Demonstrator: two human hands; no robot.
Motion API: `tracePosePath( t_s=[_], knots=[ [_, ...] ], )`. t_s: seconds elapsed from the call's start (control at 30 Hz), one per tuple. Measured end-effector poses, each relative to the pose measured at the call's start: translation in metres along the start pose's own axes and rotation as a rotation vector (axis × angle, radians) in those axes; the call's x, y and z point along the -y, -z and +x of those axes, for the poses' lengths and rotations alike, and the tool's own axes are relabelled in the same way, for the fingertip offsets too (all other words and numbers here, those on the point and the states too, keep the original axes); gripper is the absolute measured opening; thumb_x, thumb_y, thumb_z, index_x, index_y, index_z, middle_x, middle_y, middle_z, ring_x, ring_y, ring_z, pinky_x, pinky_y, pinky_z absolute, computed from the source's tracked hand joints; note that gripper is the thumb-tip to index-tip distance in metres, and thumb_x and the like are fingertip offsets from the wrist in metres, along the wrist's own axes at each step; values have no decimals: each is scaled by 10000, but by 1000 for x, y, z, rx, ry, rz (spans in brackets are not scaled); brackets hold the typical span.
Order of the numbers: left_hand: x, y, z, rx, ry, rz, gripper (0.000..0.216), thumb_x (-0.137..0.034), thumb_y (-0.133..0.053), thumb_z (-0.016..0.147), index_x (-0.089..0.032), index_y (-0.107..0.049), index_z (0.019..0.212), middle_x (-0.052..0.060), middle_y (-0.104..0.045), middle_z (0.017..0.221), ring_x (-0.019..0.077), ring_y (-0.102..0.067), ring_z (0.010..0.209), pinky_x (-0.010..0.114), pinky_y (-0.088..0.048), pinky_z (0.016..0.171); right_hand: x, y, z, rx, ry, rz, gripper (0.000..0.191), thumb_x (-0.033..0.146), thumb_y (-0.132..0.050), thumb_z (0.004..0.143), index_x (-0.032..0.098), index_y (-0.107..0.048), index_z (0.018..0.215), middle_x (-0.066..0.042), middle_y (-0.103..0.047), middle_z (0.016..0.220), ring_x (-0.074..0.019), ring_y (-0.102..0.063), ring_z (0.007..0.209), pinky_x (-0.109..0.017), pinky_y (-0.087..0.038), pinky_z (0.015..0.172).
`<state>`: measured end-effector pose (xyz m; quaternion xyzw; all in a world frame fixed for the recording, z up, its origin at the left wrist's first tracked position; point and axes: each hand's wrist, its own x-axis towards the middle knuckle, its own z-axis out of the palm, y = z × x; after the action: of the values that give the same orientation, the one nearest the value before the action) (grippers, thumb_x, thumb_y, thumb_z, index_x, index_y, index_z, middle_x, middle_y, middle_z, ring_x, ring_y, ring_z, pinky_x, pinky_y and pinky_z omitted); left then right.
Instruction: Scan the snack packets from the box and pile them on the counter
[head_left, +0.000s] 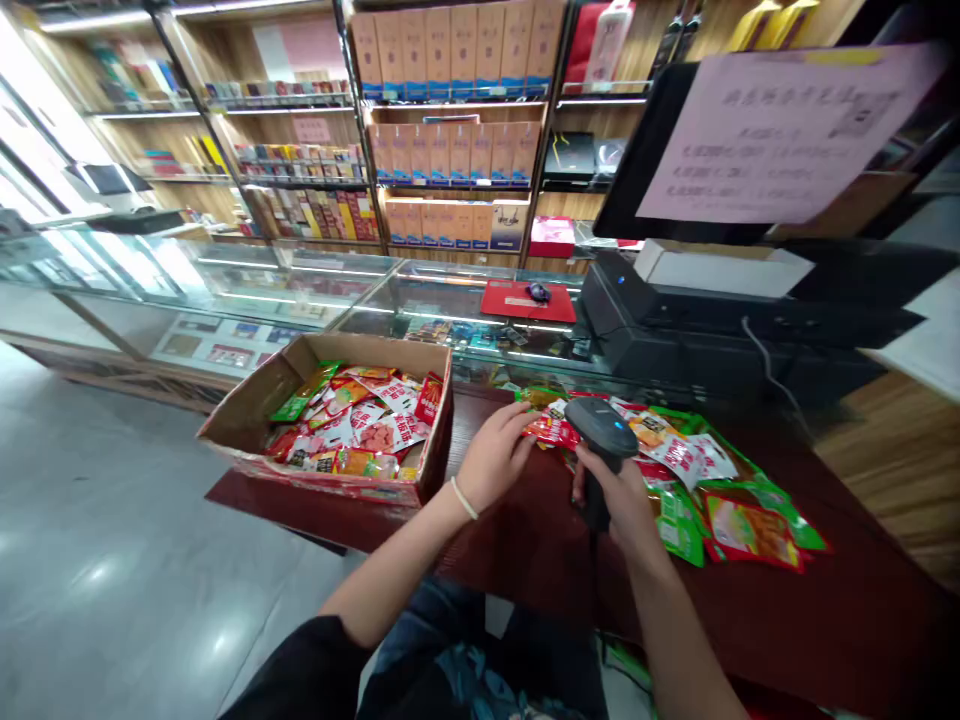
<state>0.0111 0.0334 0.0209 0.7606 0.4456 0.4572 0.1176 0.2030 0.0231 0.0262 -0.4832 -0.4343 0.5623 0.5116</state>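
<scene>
My right hand [624, 492] is wrapped around the handle of a dark barcode scanner [602, 428], whose head points away over the counter. Just left of it, the fingers of my left hand [496, 452] are on the left edge of a red snack packet [553, 428]; they appear to grip it, though the fingertips are partly hidden. Past the scanner, green, white and red snack packets [679, 450] lie in a loose heap. A red-edged packet [754, 530] rests at the heap's near right side. An open cardboard box [439, 430] of similar packets stands to my left.
The dark red tabletop [510, 530] borders a glass display counter [420, 290] bearing a red mouse pad [510, 302]. A monitor [645, 150] with a pink paper notice stands at the right. Shelves with boxed goods [457, 50] line the back wall.
</scene>
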Motion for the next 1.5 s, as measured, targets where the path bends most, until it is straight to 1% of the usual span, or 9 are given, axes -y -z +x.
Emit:
tracePosePath(
  t_s=[0.13,0.3,0.5,0.6,0.83,1.07,1.17,1.27,1.5],
  knots=[
    [0,77,12,-67,-31,80,294,-200,-473,961,-220,-616,1217,88,-652,1250,197,-589,1197,388,-474,1054,-4,-26,7,79,-26,0,398,481,-791,729,175,-581,588,18,-549,463,-108,-511,364,-202,-397,344],
    [62,144,32,4,178,273,244,-262,-500,943,-206,-671,1108,54,-730,1077,184,-677,978,314,-514,910,-11,-54,15,145,-21,-17,394,480,-772,754,179,-577,591,16,-548,459,-108,-505,362,-207,-405,349],
    [144,145,42,565,516,470,327,-384,-556,897,-167,-688,1104,93,-737,1079,226,-688,988,280,-495,860,-8,-80,29,213,5,-87,424,500,-751,764,179,-556,568,21,-530,448,-102,-490,357,-204,-397,352],
    [165,127,34,636,608,567,411,-455,-602,856,-114,-687,1069,175,-724,1066,281,-688,998,307,-495,843,-3,-89,34,247,28,-83,413,491,-754,761,181,-557,573,29,-524,448,-99,-484,357,-202,-394,356],
    [183,109,21,515,629,588,344,-442,-722,741,-144,-688,911,175,-721,963,298,-687,950,319,-487,805,-5,-97,42,260,22,-104,398,484,-748,773,182,-559,597,34,-527,449,-99,-488,357,-199,-396,357],
    [188,161,28,247,656,523,198,-321,-609,832,-163,-670,934,129,-721,968,264,-672,919,314,-471,777,-9,-95,40,260,9,-95,401,472,-734,802,180,-556,593,32,-528,443,-99,-487,352,-200,-394,360],
    [188,182,24,-23,713,209,267,-402,-669,784,-154,-660,881,75,-702,823,207,-655,735,285,-474,664,-10,-94,39,258,18,-103,401,473,-731,806,181,-552,596,33,-528,447,-99,-490,356,-201,-395,363],
    [185,192,21,-153,773,-180,402,-475,-751,696,-143,-641,893,16,-645,696,134,-577,555,240,-442,527,-9,-95,37,243,16,-103,403,486,-737,795,184,-549,607,37,-528,455,-101,-492,355,-204,-393,356],
    [152,187,30,-45,754,-762,585,-258,-870,581,-144,-629,1101,53,-714,937,154,-676,752,281,-555,709,-4,-91,31,221,-17,-70,428,523,-769,737,180,-548,605,36,-526,469,-102,-498,358,-202,-394,350]
  ],
)
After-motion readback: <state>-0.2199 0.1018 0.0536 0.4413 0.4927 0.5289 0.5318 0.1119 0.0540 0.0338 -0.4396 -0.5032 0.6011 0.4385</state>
